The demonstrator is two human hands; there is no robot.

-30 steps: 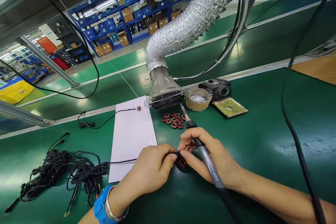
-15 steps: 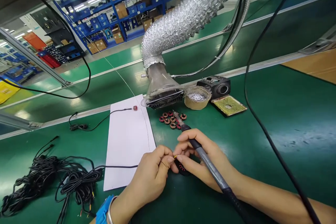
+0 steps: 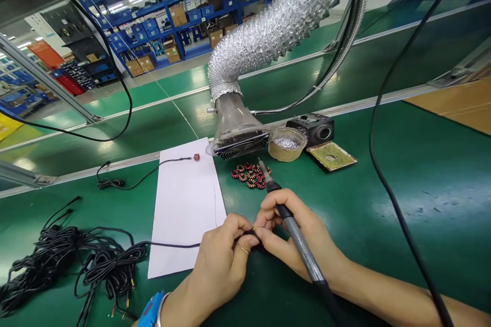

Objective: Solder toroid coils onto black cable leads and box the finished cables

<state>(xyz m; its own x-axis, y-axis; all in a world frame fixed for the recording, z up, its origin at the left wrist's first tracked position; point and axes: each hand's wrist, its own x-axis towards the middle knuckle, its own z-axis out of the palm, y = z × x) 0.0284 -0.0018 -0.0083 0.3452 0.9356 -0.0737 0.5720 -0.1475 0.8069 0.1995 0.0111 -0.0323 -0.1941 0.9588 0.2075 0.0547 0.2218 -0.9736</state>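
My left hand (image 3: 220, 260) pinches the end of a thin black cable (image 3: 172, 244) that runs left across a white sheet (image 3: 186, 204). My right hand (image 3: 297, 235) holds a soldering iron (image 3: 291, 227) along its palm, tip pointing up and away, while its thumb and forefinger pinch at the same spot as the left fingers. A small dark part (image 3: 259, 245) with a yellow wire end sits between the fingertips, mostly hidden. A cluster of small red and black coils (image 3: 249, 174) lies just beyond the iron's tip.
A silver fume duct with a clear hood (image 3: 240, 133) hangs over the green bench. A tub of solder bits (image 3: 286, 144), a black iron stand (image 3: 312, 129) and a yellow sponge pad (image 3: 332, 156) sit behind. Bundled black cables (image 3: 69, 260) lie at left.
My hands have drawn closer together, now covering the round dark coil that showed between them. The view has shifted slightly; the iron tip moved a little.
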